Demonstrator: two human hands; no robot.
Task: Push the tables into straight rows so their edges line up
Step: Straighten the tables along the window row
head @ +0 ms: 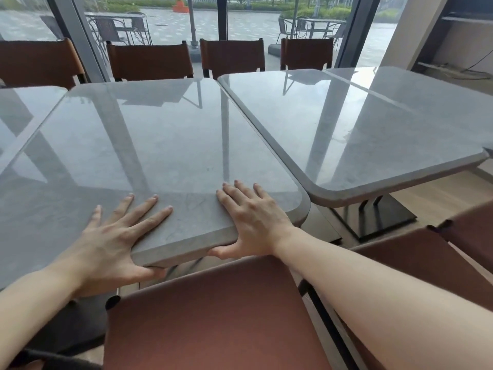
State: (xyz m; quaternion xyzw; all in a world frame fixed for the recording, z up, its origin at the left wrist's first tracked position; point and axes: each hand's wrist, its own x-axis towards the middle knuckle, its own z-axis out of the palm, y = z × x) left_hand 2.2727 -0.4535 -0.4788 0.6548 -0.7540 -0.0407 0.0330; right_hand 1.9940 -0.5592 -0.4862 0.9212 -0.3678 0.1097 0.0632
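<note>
A grey stone-look middle table [160,140] stands in front of me. My left hand [106,244] and my right hand [250,225] both hold its near edge, fingers flat on top and thumbs tucked under the rim. The right table [306,124] lies close along the middle table's right side, with a narrow gap that widens toward me. The middle table's near corner reaches closer to me than the right table's near edge. A left table [24,113] sits on the other side, and a further table [432,108] butts against the right table.
A brown chair back [213,316] stands between me and the middle table, with another brown chair [440,257] to the right. Several brown chairs [149,60] line the far side before the glass wall. The right table's black base [384,222] rests on the wooden floor.
</note>
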